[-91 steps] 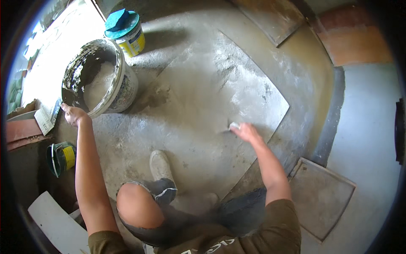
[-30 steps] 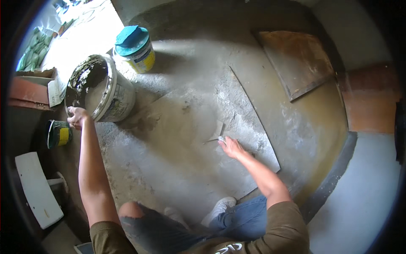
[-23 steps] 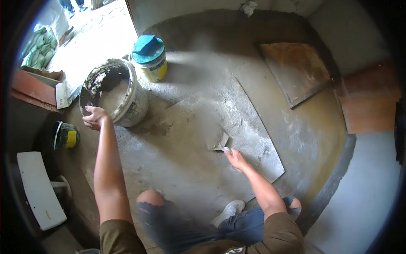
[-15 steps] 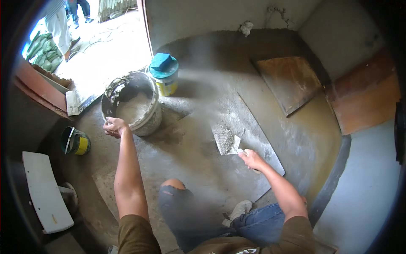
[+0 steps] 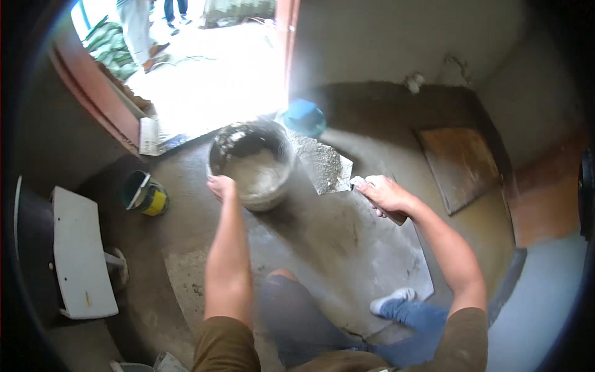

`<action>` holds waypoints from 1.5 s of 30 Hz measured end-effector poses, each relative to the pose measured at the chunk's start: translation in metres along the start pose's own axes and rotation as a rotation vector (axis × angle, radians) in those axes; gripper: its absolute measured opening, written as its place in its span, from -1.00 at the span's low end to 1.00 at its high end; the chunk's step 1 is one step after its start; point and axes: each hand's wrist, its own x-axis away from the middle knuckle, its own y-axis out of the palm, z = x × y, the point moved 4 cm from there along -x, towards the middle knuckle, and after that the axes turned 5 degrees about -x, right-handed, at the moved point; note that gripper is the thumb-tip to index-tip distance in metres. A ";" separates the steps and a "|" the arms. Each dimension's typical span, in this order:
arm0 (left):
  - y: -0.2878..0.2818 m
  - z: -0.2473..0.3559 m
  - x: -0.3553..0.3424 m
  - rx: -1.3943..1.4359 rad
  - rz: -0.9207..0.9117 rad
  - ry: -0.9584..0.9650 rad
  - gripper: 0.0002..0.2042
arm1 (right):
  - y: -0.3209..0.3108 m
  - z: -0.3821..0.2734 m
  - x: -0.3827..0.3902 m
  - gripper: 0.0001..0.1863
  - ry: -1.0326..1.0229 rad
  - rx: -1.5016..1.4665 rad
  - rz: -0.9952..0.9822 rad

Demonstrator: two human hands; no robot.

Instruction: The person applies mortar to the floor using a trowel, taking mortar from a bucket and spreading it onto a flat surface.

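My left hand (image 5: 222,186) grips the near left rim of a large mortar-crusted bucket (image 5: 251,199), which holds pale grey material. My right hand (image 5: 381,198) is closed round the handle of a metal trowel (image 5: 342,180) heaped with grey powdery material (image 5: 316,161), raised just right of the bucket. A broad board (image 5: 390,260) dusted with the same grey lies on the floor beneath. Behind the trowel, a pail topped with a turquoise lid (image 5: 304,115) is partly hidden. A small dark pail with a yellow label (image 5: 155,201) stands to the left of the large bucket.
A bright doorway at upper left shows two people's legs (image 5: 133,31) and a pile of green sacks (image 5: 108,46). A rusty panel (image 5: 458,167) lies at right before an orange wall board (image 5: 542,204). White bent panels (image 5: 83,254) sit at lower left.
The view has swung toward the doorway. My right hand has lifted the trowel from the board, now heaped, up beside the bucket's rim; my left hand still grips that rim.
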 end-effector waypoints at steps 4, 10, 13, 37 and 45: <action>-0.075 0.031 0.013 0.035 0.136 0.062 -0.55 | 0.033 -0.094 -0.051 -0.41 -0.280 0.245 0.089; -0.079 0.035 0.025 0.168 0.151 0.107 -0.57 | 0.105 -0.096 -0.111 -0.66 -0.655 0.608 0.330; -0.080 0.034 0.020 0.154 0.184 0.119 -0.57 | 0.110 -0.096 -0.109 -0.64 -0.744 0.703 0.323; -0.051 0.019 0.008 0.077 0.166 0.181 -0.53 | 0.139 0.263 -0.042 -0.52 0.132 -0.469 0.758; -0.054 0.017 -0.001 0.084 0.150 0.238 -0.49 | 0.111 0.480 0.033 -0.38 0.970 -0.211 0.825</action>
